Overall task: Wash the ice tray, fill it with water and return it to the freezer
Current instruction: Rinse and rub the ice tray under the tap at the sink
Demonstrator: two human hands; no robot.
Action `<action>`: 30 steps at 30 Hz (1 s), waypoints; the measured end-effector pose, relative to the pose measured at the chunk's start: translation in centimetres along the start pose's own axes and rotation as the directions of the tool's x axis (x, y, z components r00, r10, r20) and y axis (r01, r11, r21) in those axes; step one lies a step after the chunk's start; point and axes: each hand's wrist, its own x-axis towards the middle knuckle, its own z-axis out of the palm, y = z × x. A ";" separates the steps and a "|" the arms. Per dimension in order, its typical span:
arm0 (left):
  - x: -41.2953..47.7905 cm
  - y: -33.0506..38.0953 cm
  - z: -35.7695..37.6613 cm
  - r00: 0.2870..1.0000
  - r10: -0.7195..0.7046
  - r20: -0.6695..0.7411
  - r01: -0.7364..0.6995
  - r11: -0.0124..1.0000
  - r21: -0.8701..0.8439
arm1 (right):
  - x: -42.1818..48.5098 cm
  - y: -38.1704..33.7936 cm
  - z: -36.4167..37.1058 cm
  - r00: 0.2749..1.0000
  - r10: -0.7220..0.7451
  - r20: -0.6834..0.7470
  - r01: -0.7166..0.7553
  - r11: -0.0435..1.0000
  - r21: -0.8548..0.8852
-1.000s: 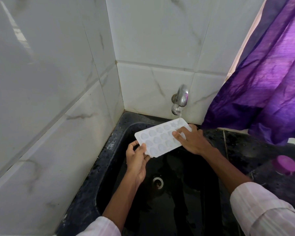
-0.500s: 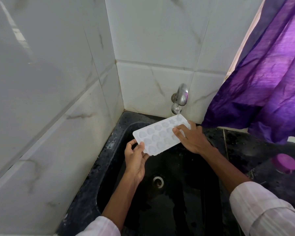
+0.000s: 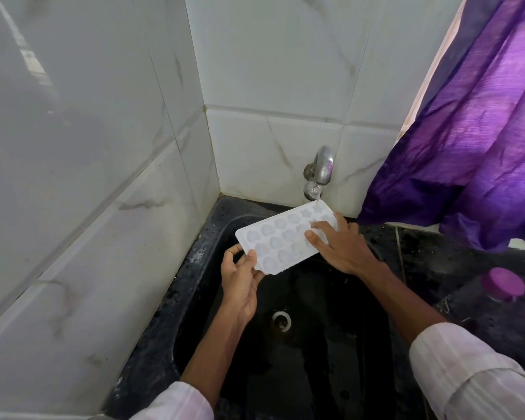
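Observation:
A white ice tray [image 3: 278, 237] with several moulded cells is held over the black sink [image 3: 340, 353], tilted, its far corner just under the chrome tap [image 3: 322, 168]. A thin stream of water falls from the tap onto that corner. My left hand [image 3: 243, 277] grips the tray's near left corner, thumb on top. My right hand [image 3: 340, 244] lies on the tray's right end, fingers spread over the cells.
White marble tiles close off the left and back. A purple curtain [image 3: 473, 140] hangs at the right above the dark counter [image 3: 437, 253]. A clear bottle with a purple cap [image 3: 503, 283] stands on the counter at the right. The drain [image 3: 282, 319] sits mid-sink.
The tray has shifted slightly up and right, bringing its far corner under the tap. My right fingers have slid across the cells. Water runs onto the tray as before.

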 end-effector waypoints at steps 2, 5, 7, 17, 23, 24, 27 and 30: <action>0.0 0.2 0.1 1.000 0.011 0.003 -0.011 1.000 0.012 | 0.0 0.2 0.3 1.000 0.002 0.000 -0.002 1.000 -0.030; 0.1 0.4 0.0 1.000 0.018 -0.001 -0.018 0.999 0.027 | 0.0 0.3 0.4 1.000 -0.001 0.015 0.001 1.000 -0.029; 0.0 0.3 -0.2 1.000 0.013 -0.005 -0.013 1.000 0.022 | 0.0 0.2 0.3 1.000 -0.005 0.004 0.005 1.000 -0.018; -0.5 0.1 -0.3 1.000 0.014 0.004 -0.014 1.000 -0.003 | 0.0 -0.6 0.8 0.996 0.002 -0.088 -0.003 1.000 -0.005; -0.4 -0.1 -0.7 1.000 0.014 -0.002 -0.014 1.000 0.001 | -0.2 -0.2 0.8 0.999 -0.014 -0.031 0.014 1.000 0.026; -0.5 -0.1 -0.7 1.000 0.010 -0.004 -0.010 1.000 0.001 | -0.2 -0.2 0.8 1.000 -0.015 -0.022 0.015 0.999 0.036; -0.5 -0.3 -0.9 1.000 0.008 0.003 -0.008 1.000 -0.001 | -0.3 0.1 0.9 1.000 -0.024 -0.005 0.025 0.998 0.056; -0.4 -0.4 -0.9 1.000 0.011 0.002 -0.011 1.000 -0.008 | -0.3 0.2 1.2 0.998 -0.050 -0.043 0.055 0.992 0.111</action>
